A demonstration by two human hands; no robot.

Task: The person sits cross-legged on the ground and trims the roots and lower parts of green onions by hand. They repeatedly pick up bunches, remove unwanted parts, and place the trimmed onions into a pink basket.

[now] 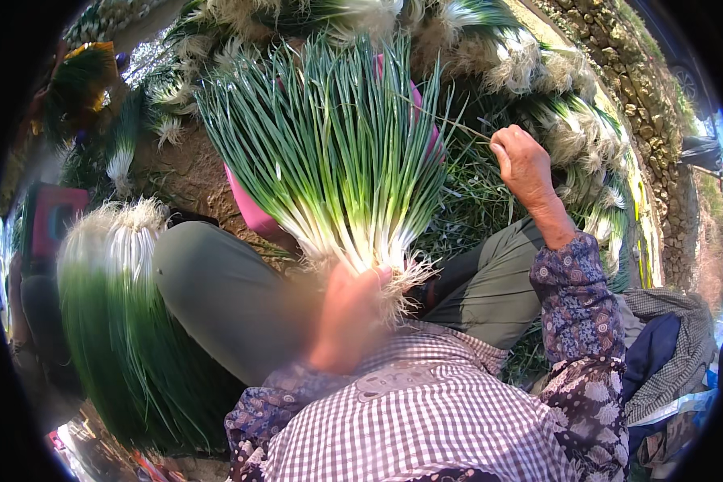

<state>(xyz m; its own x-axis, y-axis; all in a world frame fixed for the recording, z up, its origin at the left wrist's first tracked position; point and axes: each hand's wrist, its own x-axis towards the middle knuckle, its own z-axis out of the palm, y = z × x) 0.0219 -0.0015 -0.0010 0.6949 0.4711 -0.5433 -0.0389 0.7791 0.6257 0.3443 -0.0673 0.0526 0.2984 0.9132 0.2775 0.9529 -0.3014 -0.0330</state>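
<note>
My left hand (352, 313) grips a fanned bunch of green onions (349, 181) at the white root end, between my bent knees. The green leaves spread away from me over a pink plastic thing (250, 205), mostly hidden beneath them. To the right, my right hand (521, 162) is raised with fingers closed on the end of a thin, withered leaf or stalk (467, 129), which stretches across to the bunch's leaves. Some hairy roots stick out beside my left thumb. Part of my left hand is blurred.
Piled green onions (138, 325) lie by my left knee, roots away from me. More bundles (566, 132) line the far side and right. Loose green leaves (482, 187) litter the ground. A stone wall (644, 108) and crumpled cloth (669, 355) are at right; another person's dark-clothed leg shows at far left.
</note>
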